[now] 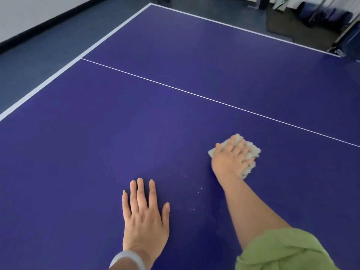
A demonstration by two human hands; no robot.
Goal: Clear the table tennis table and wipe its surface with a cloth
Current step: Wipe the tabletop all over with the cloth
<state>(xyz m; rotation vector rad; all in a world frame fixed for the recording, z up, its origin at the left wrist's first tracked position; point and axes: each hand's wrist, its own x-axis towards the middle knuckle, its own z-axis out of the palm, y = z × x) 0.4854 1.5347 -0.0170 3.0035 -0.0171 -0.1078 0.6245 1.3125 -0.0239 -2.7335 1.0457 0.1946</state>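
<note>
On the blue table tennis table [116, 133], near its centre line [194, 94], presses a pale cloth [253, 151] flat under spread right hand [230, 158]; rests left hand [145, 217] flat, fingers straight. Far-corner lettering [341, 52] too blurred to read.

A white wall [29, 12] with a black skirting [46, 23] fills the upper left of the frame. Blue-grey floor [35, 57] runs below it. At upper right lie a dark mat [286, 24] and blurred dark shapes [319, 14].
</note>
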